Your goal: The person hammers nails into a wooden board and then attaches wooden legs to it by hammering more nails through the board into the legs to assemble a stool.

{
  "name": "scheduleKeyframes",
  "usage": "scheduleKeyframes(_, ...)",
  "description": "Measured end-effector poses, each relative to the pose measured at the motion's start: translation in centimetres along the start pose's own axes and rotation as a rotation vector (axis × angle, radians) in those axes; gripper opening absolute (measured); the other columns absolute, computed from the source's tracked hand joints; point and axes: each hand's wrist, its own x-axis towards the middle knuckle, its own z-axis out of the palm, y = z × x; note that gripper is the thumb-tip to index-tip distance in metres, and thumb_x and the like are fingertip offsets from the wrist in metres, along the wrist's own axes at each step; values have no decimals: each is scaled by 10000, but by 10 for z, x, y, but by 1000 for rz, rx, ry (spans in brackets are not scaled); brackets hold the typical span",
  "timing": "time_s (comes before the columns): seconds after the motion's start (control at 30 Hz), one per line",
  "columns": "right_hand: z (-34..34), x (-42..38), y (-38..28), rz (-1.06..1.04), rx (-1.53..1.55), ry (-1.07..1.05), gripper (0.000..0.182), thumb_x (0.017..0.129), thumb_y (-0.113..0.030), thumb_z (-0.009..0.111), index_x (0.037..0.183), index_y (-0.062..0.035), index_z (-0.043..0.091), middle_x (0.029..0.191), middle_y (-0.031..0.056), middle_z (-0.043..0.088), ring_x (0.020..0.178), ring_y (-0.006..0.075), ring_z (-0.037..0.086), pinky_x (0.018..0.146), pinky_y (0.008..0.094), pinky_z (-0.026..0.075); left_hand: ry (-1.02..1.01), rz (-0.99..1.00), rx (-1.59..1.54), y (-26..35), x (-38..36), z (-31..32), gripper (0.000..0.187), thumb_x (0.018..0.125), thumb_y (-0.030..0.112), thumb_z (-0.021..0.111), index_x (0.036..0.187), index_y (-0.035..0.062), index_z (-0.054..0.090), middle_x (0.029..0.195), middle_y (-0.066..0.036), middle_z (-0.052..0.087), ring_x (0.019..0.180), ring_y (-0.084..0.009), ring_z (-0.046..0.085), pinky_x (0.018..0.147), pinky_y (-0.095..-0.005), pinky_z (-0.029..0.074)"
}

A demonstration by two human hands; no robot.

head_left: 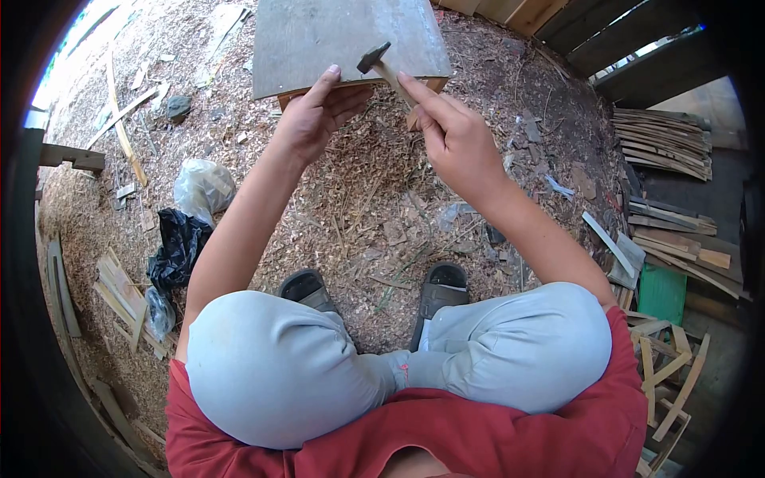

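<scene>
A grey wooden board (343, 40) forms the top of a box-like wooden piece ahead of me. My left hand (315, 115) is at its near edge, thumb on top and the other fingers spread below the edge. My right hand (458, 131) is wrapped round the wooden handle of a hammer (386, 68), index finger stretched along it. The dark hammer head is over the board, close to its near edge. Whether the head touches the board I cannot tell.
Wood chips cover the ground (358, 199). On the left lie a clear plastic bag (203, 187), a black bag (182, 245) and loose slats (119, 295). Stacked wood strips (665, 143) and a green piece (661, 293) are on the right.
</scene>
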Motion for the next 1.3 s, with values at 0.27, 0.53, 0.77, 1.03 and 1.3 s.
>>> scheduleKeyframes(0.27, -11, 10, -14, -81, 73, 109, 560, 1056, -43, 636, 1596, -189, 616, 953, 194, 706, 856, 374, 721, 783, 472, 589, 26, -23, 0, 4, -3, 1, 510, 1134, 408, 656, 1371, -43, 669, 1352, -218, 754, 1303, -302, 727, 1201, -455, 556)
scheduleKeyframes(0.53, -11, 8, -11, -59, 17, 17, 552, 1064, -26, 620, 1600, -159, 608, 957, 190, 707, 845, 366, 716, 772, 470, 587, 42, 40, -17, -6, 2, 1, 489, 1107, 349, 717, 1309, -95, 684, 1265, -224, 784, 1170, -311, 791, 1077, -421, 644)
scheduleKeyframes(0.77, 0, 3, 1, -20, -56, -66, 567, 1056, -5, 618, 1604, -154, 608, 958, 191, 717, 831, 349, 712, 767, 479, 574, 46, 21, 28, -7, 2, 1, 538, 1124, 370, 682, 1379, -102, 639, 1330, -247, 756, 1265, -331, 743, 1179, -451, 578)
scheduleKeyframes(1.03, -3, 5, -5, -74, 15, 53, 562, 1058, -39, 637, 1605, -162, 605, 947, 202, 708, 832, 379, 716, 784, 490, 587, 50, 79, 0, -8, 2, 5, 480, 1110, 352, 709, 1298, -90, 703, 1251, -232, 792, 1164, -307, 794, 1087, -418, 636)
scheduleKeyframes(1.3, -6, 4, -8, -165, 44, 128, 564, 1068, -66, 636, 1618, -181, 592, 950, 205, 698, 829, 382, 717, 780, 501, 593, 64, 70, 13, -7, 0, 7, 472, 1127, 352, 681, 1310, -82, 702, 1240, -221, 800, 1188, -298, 786, 1104, -420, 625)
